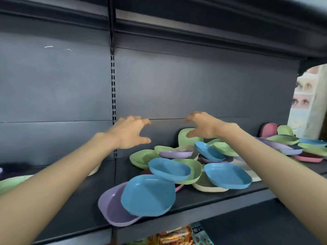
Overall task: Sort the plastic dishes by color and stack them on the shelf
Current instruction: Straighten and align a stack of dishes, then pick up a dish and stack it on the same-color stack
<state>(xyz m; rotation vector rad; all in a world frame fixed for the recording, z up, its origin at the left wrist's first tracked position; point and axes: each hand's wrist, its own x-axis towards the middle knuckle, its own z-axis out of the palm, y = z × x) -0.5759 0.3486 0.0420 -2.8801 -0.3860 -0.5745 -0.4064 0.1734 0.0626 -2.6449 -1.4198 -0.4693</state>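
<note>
Plastic dishes lie jumbled on the shelf toward 4 o'clock; left hand and right hand hover above, fingers loosely spread, holding nothing.

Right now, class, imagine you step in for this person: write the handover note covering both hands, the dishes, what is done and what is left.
Left hand: open, empty, raised above the shelf.
Right hand: open, empty, over the pile.
Dishes: blue, green, purple, pink and cream ones lie jumbled on the shelf. A blue dish overlaps a purple dish at the front edge.
Done: no sorted colour stack is visible.
Left: sort and stack every colour.
</note>
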